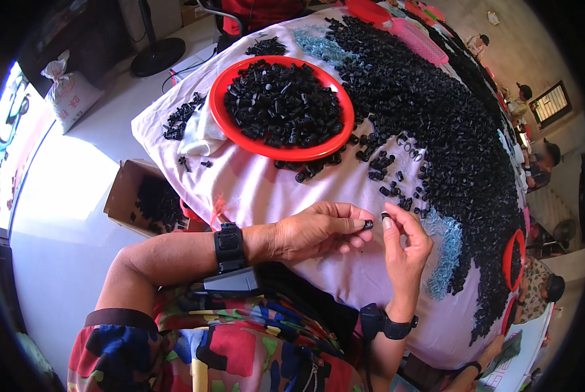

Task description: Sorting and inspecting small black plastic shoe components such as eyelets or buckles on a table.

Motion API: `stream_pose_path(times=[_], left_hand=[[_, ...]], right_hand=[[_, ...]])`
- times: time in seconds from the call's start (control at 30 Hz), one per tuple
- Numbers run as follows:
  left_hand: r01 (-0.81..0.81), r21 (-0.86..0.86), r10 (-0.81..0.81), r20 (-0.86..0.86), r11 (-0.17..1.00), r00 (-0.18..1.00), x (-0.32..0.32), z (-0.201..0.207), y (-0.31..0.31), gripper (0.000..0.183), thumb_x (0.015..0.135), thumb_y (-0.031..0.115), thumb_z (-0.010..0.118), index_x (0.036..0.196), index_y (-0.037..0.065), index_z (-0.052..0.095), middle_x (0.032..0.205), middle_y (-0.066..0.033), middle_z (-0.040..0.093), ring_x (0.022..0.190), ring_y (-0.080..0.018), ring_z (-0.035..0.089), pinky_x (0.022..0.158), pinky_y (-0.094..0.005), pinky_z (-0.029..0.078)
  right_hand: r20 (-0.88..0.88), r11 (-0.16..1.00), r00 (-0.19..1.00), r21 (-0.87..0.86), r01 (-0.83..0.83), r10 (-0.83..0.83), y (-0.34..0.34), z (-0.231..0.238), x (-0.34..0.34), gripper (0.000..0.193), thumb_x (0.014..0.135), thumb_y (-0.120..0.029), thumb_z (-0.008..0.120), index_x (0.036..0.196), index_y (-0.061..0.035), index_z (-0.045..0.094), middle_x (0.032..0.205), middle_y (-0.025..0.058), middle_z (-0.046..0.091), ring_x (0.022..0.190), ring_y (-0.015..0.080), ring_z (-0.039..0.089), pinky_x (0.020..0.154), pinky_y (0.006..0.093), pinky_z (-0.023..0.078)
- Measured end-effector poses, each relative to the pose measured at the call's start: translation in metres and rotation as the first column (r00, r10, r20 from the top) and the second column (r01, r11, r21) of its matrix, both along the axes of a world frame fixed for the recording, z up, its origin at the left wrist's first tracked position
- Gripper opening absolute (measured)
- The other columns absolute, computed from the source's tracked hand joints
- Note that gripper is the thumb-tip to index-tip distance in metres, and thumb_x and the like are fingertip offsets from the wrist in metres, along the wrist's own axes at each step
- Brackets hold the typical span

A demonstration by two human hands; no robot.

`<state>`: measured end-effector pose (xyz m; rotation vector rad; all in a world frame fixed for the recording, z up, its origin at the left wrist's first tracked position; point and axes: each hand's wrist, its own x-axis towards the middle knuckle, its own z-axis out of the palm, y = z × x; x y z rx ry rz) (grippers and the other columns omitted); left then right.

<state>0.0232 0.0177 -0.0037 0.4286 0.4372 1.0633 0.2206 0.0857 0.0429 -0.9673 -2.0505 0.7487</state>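
Observation:
Over the near part of the cloth-covered table, my left hand (325, 230) pinches a small black plastic part (368, 225) between thumb and fingers. Just right of it, my right hand (407, 245) grips another small black part (385, 215) at its fingertips. The two pieces are a short gap apart. Beyond my hands lies a loose scatter of black parts (400, 196). A red round tray (215, 108) heaped with black parts stands farther back to the left. The exact kind of these parts is too small to make out.
A huge heap of black parts (436, 130) spreads along the right. Clear bluish pieces (444, 251) lie beside it. At the left, below the table edge, stands a cardboard box (119, 196) holding black parts. Other people (544, 163) sit along the far right side.

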Motion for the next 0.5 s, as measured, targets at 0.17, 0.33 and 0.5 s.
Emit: stream_pose_path(times=[0.17, 0.33, 0.5], left_hand=[[-0.034, 0.014, 0.034, 0.011, 0.999, 0.999, 0.001, -0.004, -0.001, 0.024, 0.106, 0.017, 0.058, 0.127, 0.006, 0.062, 0.113, -0.0030, 0.071, 0.097, -0.0098, 0.067, 0.078, -0.0230, 0.053], [-0.024, 0.014, 0.025, -0.025, 1.000, 0.999, 0.001, -0.005, -0.001, 0.023, 0.106, 0.017, 0.058, 0.125, 0.005, 0.063, 0.112, -0.0037, 0.072, 0.096, -0.0101, 0.067, 0.078, -0.0230, 0.053], [-0.026, 0.009, 0.027, -0.017, 1.000, 0.999, 0.002, -0.001, -0.001, 0.022, 0.105, 0.018, 0.059, 0.122, 0.005, 0.064, 0.110, -0.0034, 0.072, 0.093, -0.0091, 0.067, 0.078, -0.0232, 0.053]], right_hand=[[0.096, 0.975, 0.986, 0.165, -0.148, 0.134, -0.011, 0.010, -0.010, 0.024, 0.091, 0.001, 0.066, 0.113, -0.0017, 0.074, 0.098, 0.0104, 0.072, 0.087, 0.0239, 0.065, 0.075, 0.0335, 0.054], [0.271, 0.910, 0.955, 0.354, -0.217, 0.123, -0.010, 0.012, -0.008, 0.027, 0.087, 0.003, 0.067, 0.113, -0.0027, 0.074, 0.098, 0.0120, 0.072, 0.085, 0.0285, 0.065, 0.074, 0.0376, 0.054], [0.118, 0.962, 0.991, 0.259, -0.090, 0.061, -0.016, 0.012, -0.006, 0.023, 0.088, 0.003, 0.069, 0.109, -0.0029, 0.075, 0.095, 0.0097, 0.074, 0.079, 0.0222, 0.064, 0.069, 0.0336, 0.053]])
